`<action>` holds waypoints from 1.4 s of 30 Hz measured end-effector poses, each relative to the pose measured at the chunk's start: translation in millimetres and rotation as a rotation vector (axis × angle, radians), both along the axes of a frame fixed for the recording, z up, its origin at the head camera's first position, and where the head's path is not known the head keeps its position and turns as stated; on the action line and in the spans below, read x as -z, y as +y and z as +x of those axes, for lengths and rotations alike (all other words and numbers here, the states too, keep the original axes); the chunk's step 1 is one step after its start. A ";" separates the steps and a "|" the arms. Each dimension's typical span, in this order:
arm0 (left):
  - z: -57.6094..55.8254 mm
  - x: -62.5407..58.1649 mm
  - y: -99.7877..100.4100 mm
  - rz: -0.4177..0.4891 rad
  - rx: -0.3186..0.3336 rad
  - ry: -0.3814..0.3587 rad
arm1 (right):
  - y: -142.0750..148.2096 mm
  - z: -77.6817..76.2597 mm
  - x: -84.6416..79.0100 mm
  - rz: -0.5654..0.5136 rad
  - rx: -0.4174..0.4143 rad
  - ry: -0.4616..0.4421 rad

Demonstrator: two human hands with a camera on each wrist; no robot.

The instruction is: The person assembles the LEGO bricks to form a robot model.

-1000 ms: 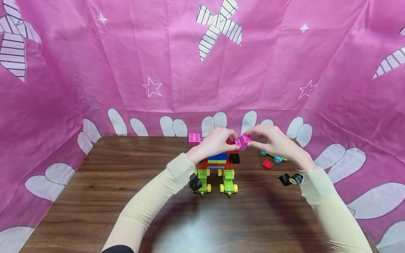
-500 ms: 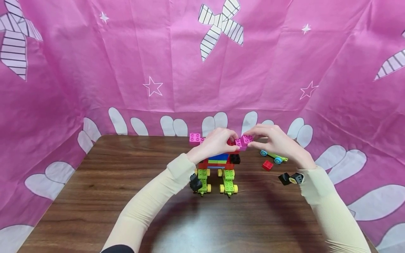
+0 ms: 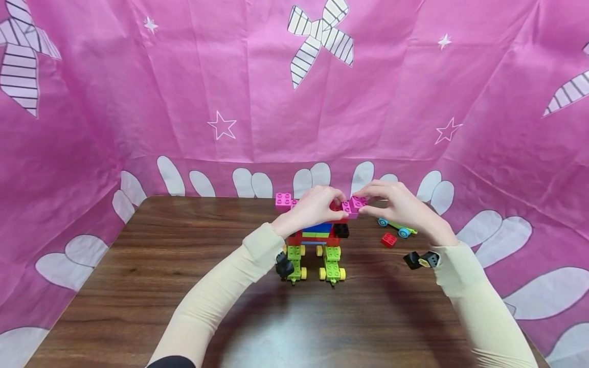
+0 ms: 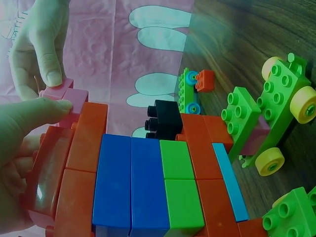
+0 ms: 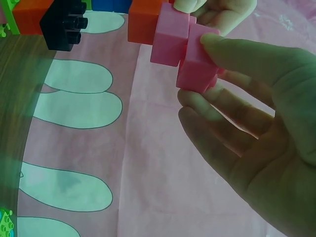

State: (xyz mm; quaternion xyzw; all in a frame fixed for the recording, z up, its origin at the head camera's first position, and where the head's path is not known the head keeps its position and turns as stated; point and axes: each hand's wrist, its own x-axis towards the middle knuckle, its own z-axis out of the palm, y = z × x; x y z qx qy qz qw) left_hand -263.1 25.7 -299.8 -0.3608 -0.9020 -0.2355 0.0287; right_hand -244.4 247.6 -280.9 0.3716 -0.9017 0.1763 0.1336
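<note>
A standing figure of toy building bricks (image 3: 317,231) has a blue middle, red bricks and lime-green wheeled bases for feet. At its upper right, a pink building brick (image 5: 170,37) adjoins the red top; my left hand (image 3: 313,205) reaches over the figure and grips this brick, thumb on its near side. My right hand (image 3: 402,207) pinches the outer pink building brick (image 5: 198,64) between thumb and fingers. That outer brick sits against the inner one, slightly higher; how far they are joined cannot be told. On the figure's other side another pink brick (image 3: 282,200) sticks out.
A black brick (image 4: 167,118) juts from the figure's right side. Behind and to the right, a red brick (image 3: 388,239) and a lime-green wheeled base (image 3: 395,227) with blue wheels lie on the wooden table (image 3: 184,286). A pink curtain (image 3: 257,102) hangs behind.
Both hands keep their hold on the pink bricks at almost the same place. Only slight shifts show in the right hand and the outer brick.
</note>
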 end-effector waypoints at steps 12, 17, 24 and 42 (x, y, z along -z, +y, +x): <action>-0.2 0.0 -0.8 0.006 0.005 -0.005 | -2.3 1.1 -0.6 0.009 0.012 -0.007; -0.4 0.3 -1.0 0.010 0.010 -0.005 | -2.5 1.2 0.2 0.007 0.016 -0.012; -1.2 0.3 -1.2 0.014 0.011 -0.007 | -3.4 0.7 1.0 -0.004 0.025 -0.020; -3.2 1.1 0.0 0.017 0.012 -0.017 | -5.4 0.7 4.3 -0.009 0.007 0.050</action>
